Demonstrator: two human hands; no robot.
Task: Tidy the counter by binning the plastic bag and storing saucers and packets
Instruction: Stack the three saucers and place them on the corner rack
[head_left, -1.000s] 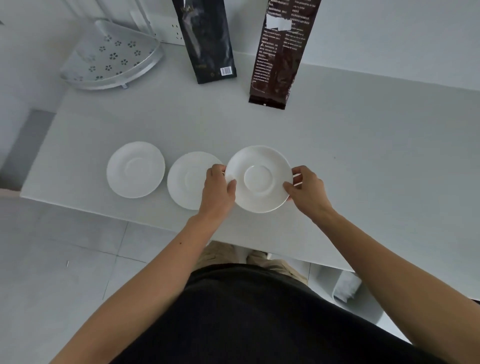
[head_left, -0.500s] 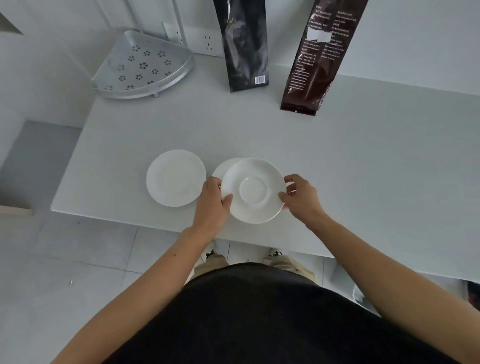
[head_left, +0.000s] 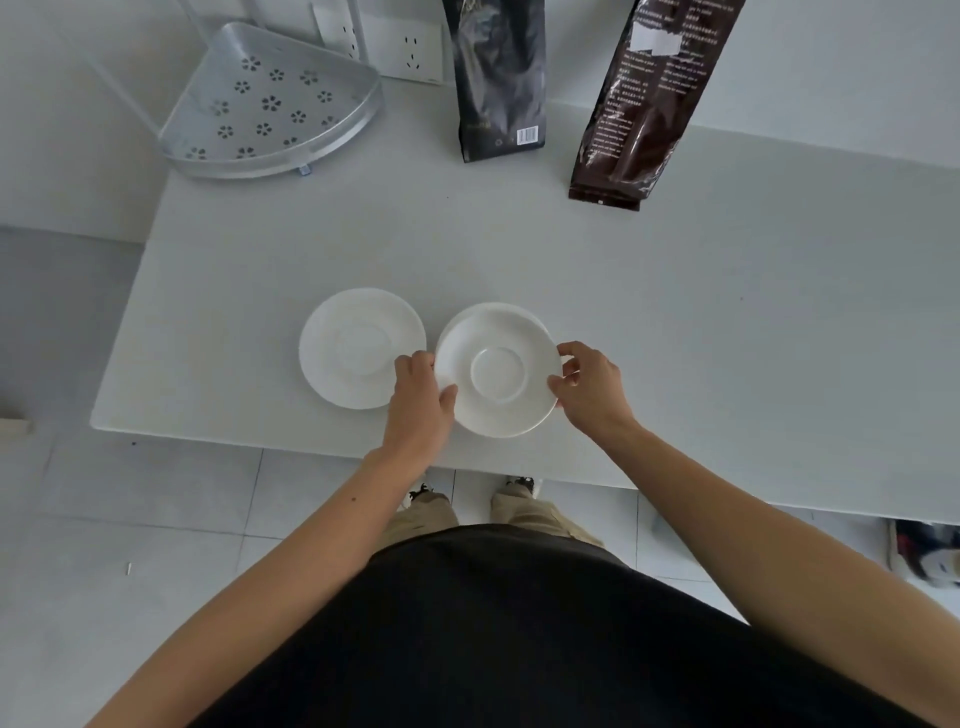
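I hold a white saucer (head_left: 498, 370) by its rim near the counter's front edge, my left hand (head_left: 422, 397) on its left side and my right hand (head_left: 589, 384) on its right. It lies over a second white saucer, of which only a thin sliver of rim (head_left: 532, 315) shows at the upper right. A third white saucer (head_left: 358, 347) lies flat just to the left, its near edge under my left fingers. A black packet (head_left: 500, 78) and a dark brown packet (head_left: 649, 98) stand upright at the back of the counter.
The white counter (head_left: 727, 338) runs off to the right. A perforated metal corner rack (head_left: 270, 104) sits at the back left, with wall sockets (head_left: 410, 49) behind it. Tiled floor lies below the front edge, and dark items (head_left: 930, 551) sit under the counter at right.
Both hands carried the held saucer leftward until it covers the middle saucer. The camera view also shifted, so the counter's left end shows more.
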